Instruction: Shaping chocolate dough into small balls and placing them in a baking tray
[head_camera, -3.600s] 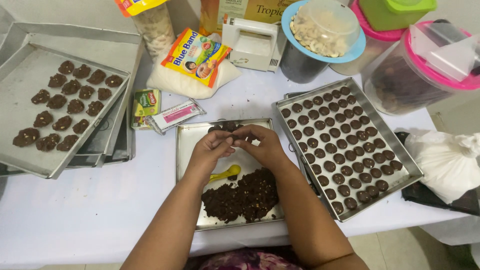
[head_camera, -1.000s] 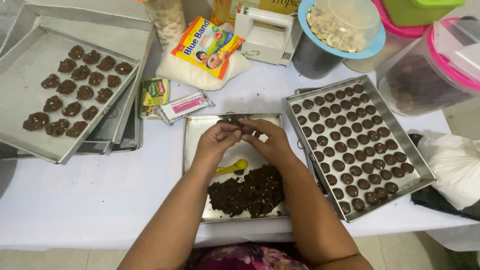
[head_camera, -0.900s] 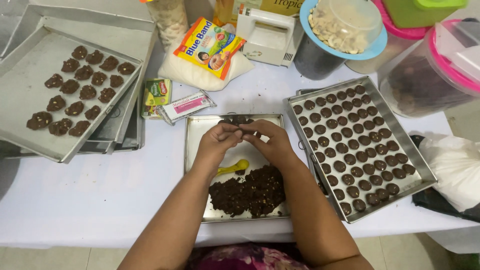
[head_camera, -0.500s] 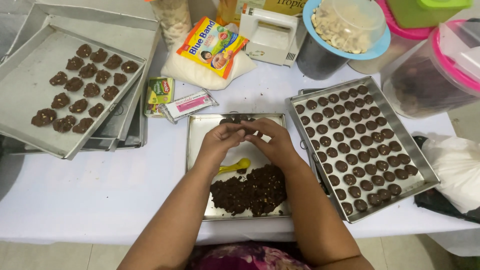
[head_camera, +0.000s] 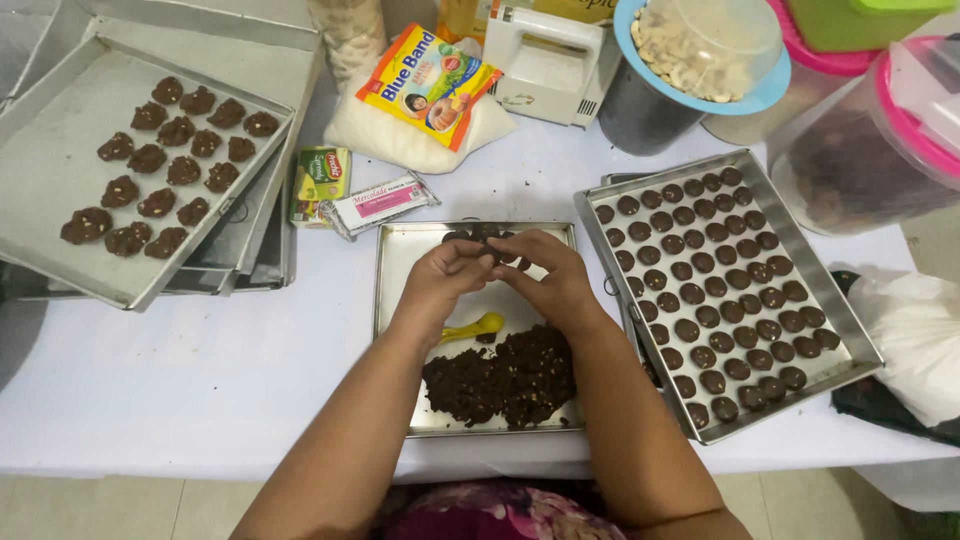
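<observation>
A heap of dark brown dough (head_camera: 505, 378) lies at the near end of the middle tray (head_camera: 395, 262), close to the person, so it is easy to pinch bits off. A small yellow spoon (head_camera: 474, 326) lies just past the heap, within quick reach.

Above the far half of that tray, the left hand (head_camera: 447, 275) and right hand (head_camera: 545, 272) meet, fingertips touching. Each grip is curled in and closed on a small lump of dough (head_camera: 497, 251) between them. The lump is mostly hidden by the fingers.

The tray on the right (head_camera: 846, 333) sits just beside the hands, with neat rows of little round dough pieces (head_camera: 716, 275). The tray on the left (head_camera: 50, 190), stacked on others, holds bigger rough lumps (head_camera: 160, 167).

Farther back on the white bench (head_camera: 200, 370) stand packets, a white mixer (head_camera: 548, 60) and tubs.
</observation>
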